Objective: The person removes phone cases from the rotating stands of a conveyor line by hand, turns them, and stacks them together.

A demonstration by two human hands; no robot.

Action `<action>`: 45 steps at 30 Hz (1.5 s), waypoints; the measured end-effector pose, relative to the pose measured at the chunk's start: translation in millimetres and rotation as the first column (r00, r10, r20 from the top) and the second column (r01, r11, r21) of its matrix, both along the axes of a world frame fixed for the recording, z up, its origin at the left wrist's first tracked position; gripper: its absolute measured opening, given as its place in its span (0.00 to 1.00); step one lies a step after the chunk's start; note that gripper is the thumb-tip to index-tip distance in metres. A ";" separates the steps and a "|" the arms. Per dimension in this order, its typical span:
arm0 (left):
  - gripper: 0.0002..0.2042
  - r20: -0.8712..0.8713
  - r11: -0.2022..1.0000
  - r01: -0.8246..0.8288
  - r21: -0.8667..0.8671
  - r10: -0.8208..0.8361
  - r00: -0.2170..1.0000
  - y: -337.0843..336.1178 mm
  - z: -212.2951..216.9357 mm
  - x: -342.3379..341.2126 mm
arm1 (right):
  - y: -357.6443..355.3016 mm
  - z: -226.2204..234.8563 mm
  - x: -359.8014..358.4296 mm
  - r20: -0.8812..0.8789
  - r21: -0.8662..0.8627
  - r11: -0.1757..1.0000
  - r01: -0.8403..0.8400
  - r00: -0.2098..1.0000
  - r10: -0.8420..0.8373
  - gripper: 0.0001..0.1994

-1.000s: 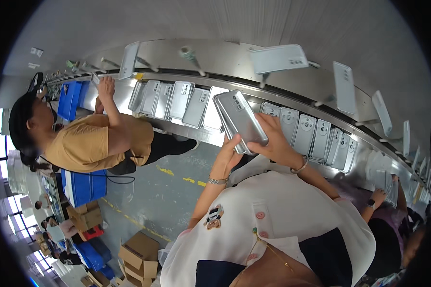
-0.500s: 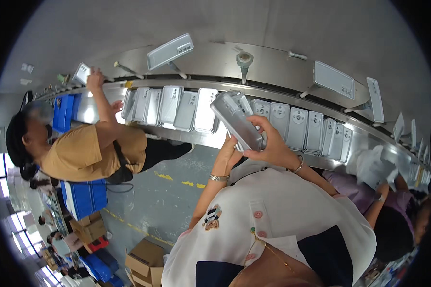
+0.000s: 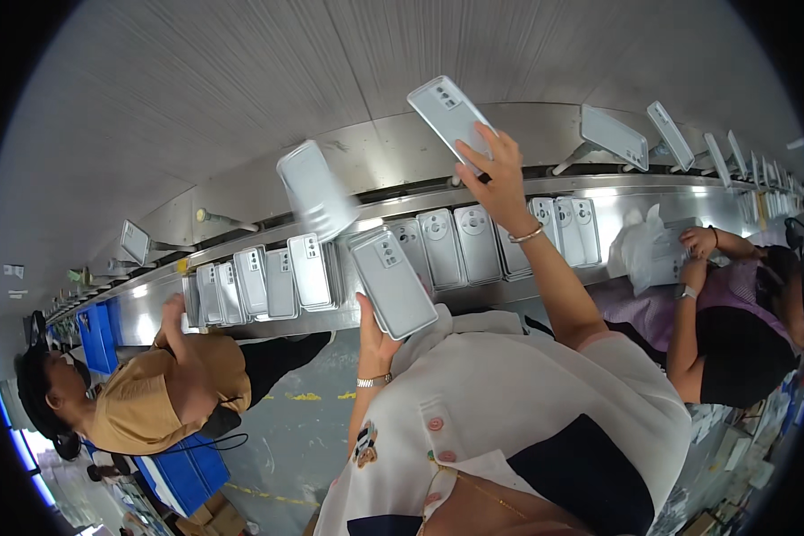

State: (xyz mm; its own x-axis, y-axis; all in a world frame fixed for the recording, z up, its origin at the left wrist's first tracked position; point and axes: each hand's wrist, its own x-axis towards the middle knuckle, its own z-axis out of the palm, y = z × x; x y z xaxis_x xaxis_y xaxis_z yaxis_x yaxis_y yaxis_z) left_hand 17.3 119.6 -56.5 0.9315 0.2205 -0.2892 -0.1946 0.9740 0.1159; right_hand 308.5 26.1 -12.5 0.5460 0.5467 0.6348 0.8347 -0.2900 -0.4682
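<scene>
My left hand [image 3: 377,335] is closed around the lower left side of what looks like a small stack of silver-grey phone cases [image 3: 393,286], held in front of my chest. My right hand [image 3: 500,179] reaches up to the line with its fingers on the lower end of a phone case [image 3: 447,112]. That case is tilted, with its camera cutouts at the upper end; any holder under it is hidden. To its left, another phone case [image 3: 313,183] is blurred by motion.
More phone cases [image 3: 311,277] stand in leaning rows along the steel ledge [image 3: 348,317]. Others sit on pegs [image 3: 572,161] along the line. A co-worker in a tan shirt [image 3: 152,402] is at left; another in purple [image 3: 732,299] handles a white plastic bag [image 3: 643,250] at right.
My right hand has left the cases in front of my chest and moved up to the line with one case. My left hand keeps the others, slightly lower and further left.
</scene>
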 end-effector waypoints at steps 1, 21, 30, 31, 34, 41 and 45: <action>0.41 -0.017 0.997 -0.019 -0.081 0.017 1.000 -1.1 4.2 1.2 | -8.7 6.8 2.1 0.049 -0.067 0.995 0.074 0.996 -0.071 0.20; 0.31 -0.200 0.934 -0.099 0.343 0.175 0.964 19.3 24.2 -4.0 | 31.3 44.4 -114.8 -0.447 0.085 0.931 -0.354 0.822 0.353 0.25; 0.31 -0.139 0.971 -0.019 0.240 0.054 0.989 14.8 24.7 -21.3 | 52.1 11.0 -23.7 0.003 -0.111 0.983 -0.144 0.989 0.145 0.18; 0.24 -0.312 0.983 -0.057 0.172 0.109 0.944 19.6 -1.0 -36.7 | 44.9 30.7 -34.8 0.122 -0.122 0.992 -0.035 0.991 0.050 0.19; 0.23 -0.438 0.940 -0.056 0.336 0.209 0.875 15.2 13.5 -25.7 | 16.3 37.2 -75.3 -0.068 -0.158 0.981 -0.115 0.992 0.105 0.26; 0.24 -0.353 0.885 -0.061 0.461 0.246 0.903 16.4 45.2 5.4 | 20.2 31.2 -166.8 -0.593 -0.185 0.802 -0.568 0.715 0.369 0.31; 0.29 -0.261 0.901 -0.135 0.413 0.259 0.930 28.7 41.2 -9.0 | 42.2 34.0 -160.1 -0.574 -0.027 0.836 -0.547 0.694 0.435 0.26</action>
